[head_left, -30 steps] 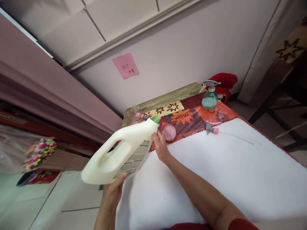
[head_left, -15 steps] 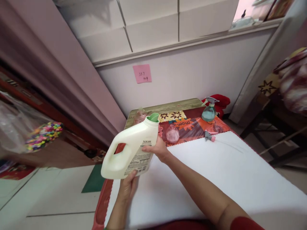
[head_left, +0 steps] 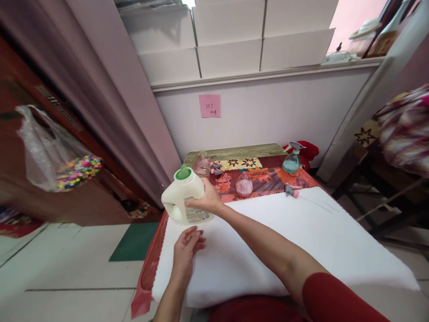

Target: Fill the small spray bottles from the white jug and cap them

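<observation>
Your right hand (head_left: 208,197) grips the jug (head_left: 177,197) by its side, its green-lined mouth facing up. Your left hand (head_left: 187,246) is apart from it, loosely curled, nearer you over the white cloth (head_left: 261,237). Beyond the cloth stand a pink bottle (head_left: 244,185) and, farther right, a teal sprayer (head_left: 291,163); a loose spray head (head_left: 291,191) lies at the cloth's far edge

From the middle of the view, a square pink paper note (head_left: 210,106) is stuck on the white wall (head_left: 258,112) at twelve o'clock, under flat white panels (head_left: 229,57). A purple cloth curtain (head_left: 129,107) hangs at ten. At nine hangs a see-through plastic bag (head_left: 39,156) with bright, many-coloured little bits (head_left: 79,172) low down. A flat green mat (head_left: 133,242) lies on pale floor tiles (head_left: 77,264) at eight. A red-and-white checked cloth bundle (head_left: 407,132) is at three.
</observation>
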Demonstrator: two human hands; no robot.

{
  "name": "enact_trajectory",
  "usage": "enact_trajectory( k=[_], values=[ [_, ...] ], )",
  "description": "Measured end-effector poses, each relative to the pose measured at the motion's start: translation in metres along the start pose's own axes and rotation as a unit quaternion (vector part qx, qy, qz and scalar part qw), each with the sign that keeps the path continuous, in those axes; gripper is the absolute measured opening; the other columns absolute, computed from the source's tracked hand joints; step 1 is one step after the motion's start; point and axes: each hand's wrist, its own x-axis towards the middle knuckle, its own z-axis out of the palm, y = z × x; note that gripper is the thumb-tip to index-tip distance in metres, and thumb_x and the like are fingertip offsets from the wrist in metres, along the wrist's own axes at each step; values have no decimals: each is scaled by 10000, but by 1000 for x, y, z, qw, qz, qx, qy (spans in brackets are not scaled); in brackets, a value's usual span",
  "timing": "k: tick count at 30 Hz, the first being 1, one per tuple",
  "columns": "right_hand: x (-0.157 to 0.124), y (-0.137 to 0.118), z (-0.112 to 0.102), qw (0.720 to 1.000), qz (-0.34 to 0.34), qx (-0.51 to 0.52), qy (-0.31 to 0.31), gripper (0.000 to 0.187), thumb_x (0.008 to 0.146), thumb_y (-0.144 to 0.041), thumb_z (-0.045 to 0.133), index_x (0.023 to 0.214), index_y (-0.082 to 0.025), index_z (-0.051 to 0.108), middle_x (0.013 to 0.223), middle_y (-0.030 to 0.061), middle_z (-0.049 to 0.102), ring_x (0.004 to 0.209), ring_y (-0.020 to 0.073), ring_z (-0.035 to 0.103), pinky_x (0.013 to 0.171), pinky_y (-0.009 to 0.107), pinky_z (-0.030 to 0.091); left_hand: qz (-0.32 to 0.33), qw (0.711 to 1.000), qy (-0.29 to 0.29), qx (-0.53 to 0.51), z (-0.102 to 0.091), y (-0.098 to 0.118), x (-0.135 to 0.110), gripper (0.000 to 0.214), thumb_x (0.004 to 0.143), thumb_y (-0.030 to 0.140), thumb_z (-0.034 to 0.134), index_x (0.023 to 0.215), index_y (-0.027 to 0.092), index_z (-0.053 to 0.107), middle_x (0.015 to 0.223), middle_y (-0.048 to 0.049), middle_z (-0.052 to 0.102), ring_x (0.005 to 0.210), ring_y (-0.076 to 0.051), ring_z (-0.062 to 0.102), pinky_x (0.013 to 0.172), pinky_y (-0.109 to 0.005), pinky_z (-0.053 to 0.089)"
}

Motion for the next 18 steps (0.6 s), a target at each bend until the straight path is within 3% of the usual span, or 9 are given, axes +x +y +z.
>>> enact_trajectory(
  k=[2, 5, 8, 10, 12, 16, 18],
  values=[
    [2, 7, 1, 1000, -7, -8, -16, 914, 496, -508, 997, 1284, -265, 603, 1167, 47, 749, 1096, 304, 694, 1017, 497, 534, 4, 999, -29, 33, 5, -1, -8, 560, 589, 415, 945, 1012, 135, 707, 866, -97, 771, 660, -204, 716, 564, -306, 565],
    [-3, 17, -8, 996, -80, -26, -39, 1071, 548, -532, 986, 1470, -237, 529, 1442, 145, 651, 1351, 364, 596, 1156, 546, 449, 18, 994, -80, 76, 22, -2, -13, 526, 592, 418, 931, 989, 144, 722, 864, -89, 762, 692, -209, 705, 581, -313, 559],
    [-15, 31, -43, 987, -145, -68, -8, 948, 712, -554, 895, 1511, -193, 534, 1581, 197, 544, 1483, 359, 497, 1224, 531, 391, 41, 985, -128, 108, 42, -4, -12, 486, 606, 408, 916, 983, 164, 729, 884, -85, 758, 726, -203, 684, 617, -319, 558],
    [-26, 44, -86, 980, -153, -120, 32, 651, 856, -529, 772, 1397, -189, 649, 1472, 174, 652, 1382, 309, 603, 1181, 477, 452, 61, 979, -149, 126, 55, -6, -9, 478, 623, 423, 904, 992, 174, 731, 902, -81, 753, 741, -198, 669, 636, -324, 558],
    [-39, 57, -143, 967, -89, -228, 70, 412, 917, -479, 697, 1250, -242, 738, 1312, 90, 762, 1224, 256, 701, 1082, 412, 535, 80, 973, -164, 141, 66, -8, -6, 476, 639, 444, 895, 1001, 183, 729, 924, -82, 748, 762, -200, 665, 660, -332, 561],
    [-69, 72, -262, 927, 40, -344, 144, 287, 936, -352, 631, 1125, -206, 789, 1157, 119, 811, 1003, 255, 760, 950, 385, 571, 114, 963, -180, 166, 88, -12, 6, 468, 655, 472, 882, 993, 190, 725, 949, -90, 751, 798, -212, 680, 717, -353, 564],
    [-80, 75, -305, 894, 104, -405, 160, 251, 934, -343, 631, 1045, -205, 808, 1119, 123, 817, 1020, 274, 753, 949, 383, 550, 135, 958, -177, 179, 100, -14, 15, 462, 655, 478, 881, 983, 193, 724, 966, -93, 752, 826, -222, 693, 754, -365, 565]
  ],
)
